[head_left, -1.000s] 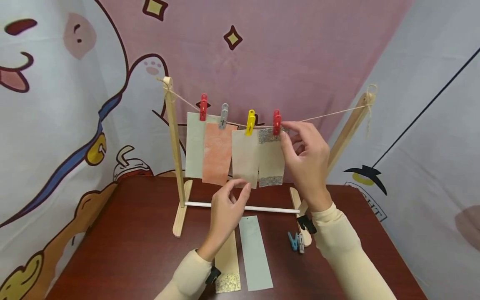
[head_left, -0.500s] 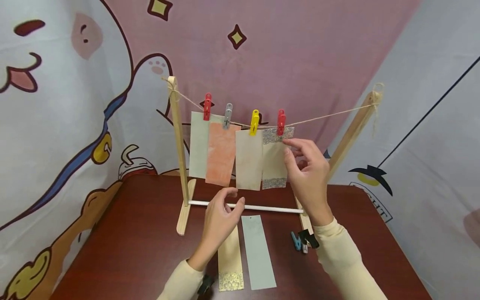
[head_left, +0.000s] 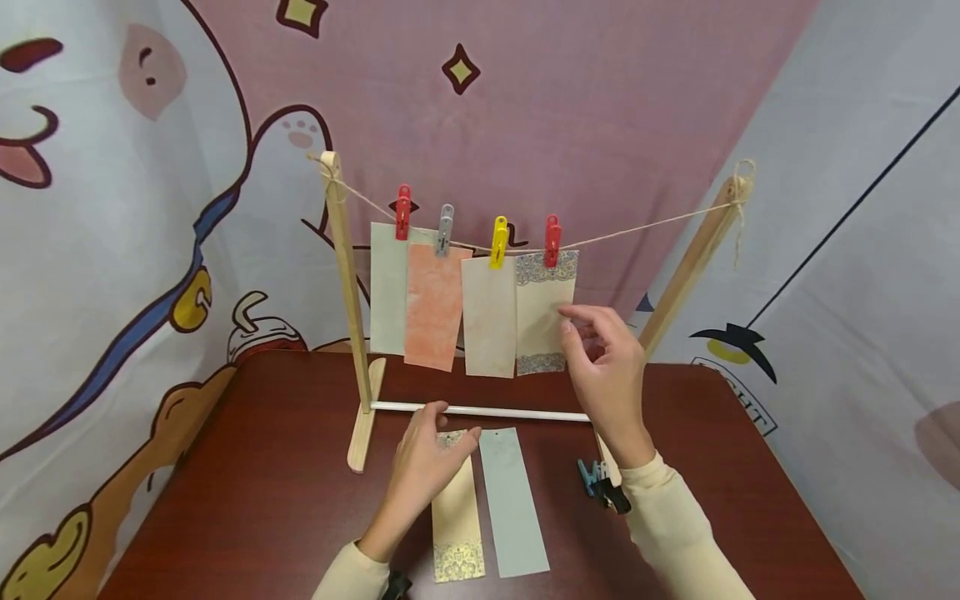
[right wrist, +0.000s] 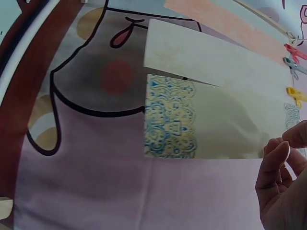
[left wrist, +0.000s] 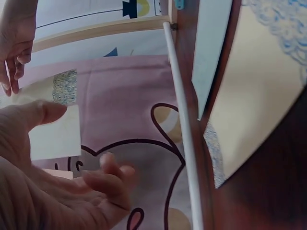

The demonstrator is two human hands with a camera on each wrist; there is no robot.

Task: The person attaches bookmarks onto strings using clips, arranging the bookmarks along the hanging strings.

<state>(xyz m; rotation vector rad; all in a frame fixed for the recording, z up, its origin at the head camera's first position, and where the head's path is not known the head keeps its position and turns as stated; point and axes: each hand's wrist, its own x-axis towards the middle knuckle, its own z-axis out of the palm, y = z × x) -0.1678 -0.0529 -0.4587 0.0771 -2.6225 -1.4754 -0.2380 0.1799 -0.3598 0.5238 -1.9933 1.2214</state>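
Four-sided paper cards hang in a row from a string: a pale green card (head_left: 388, 287), an orange card (head_left: 435, 307), a plain cream card (head_left: 489, 317) and a cream card with blue lace-patterned ends (right wrist: 216, 120). Red, grey and yellow clothespins (head_left: 498, 242) clip them, with a red clothespin (head_left: 552, 240) on the patterned card. My right hand (head_left: 609, 375) has loosely bent fingers, fingertips right at that card's right edge. My left hand (head_left: 423, 467), thumb and fingers apart and holding nothing, hovers over a patterned yellow card (head_left: 457, 508) on the table.
A pale blue-green card (head_left: 514, 504) lies beside the yellow one. Blue and grey clothespins (head_left: 591, 477) lie by the right foot, partly hidden by the wrist strap. The wooden posts (head_left: 347, 283) carry the string; a white rod (head_left: 517, 412) joins them low over the table (head_left: 247, 483).
My right hand has moved down from the right red clothespin along the patterned card. My left hand has dropped away from the hanging cards toward the yellow card on the table.
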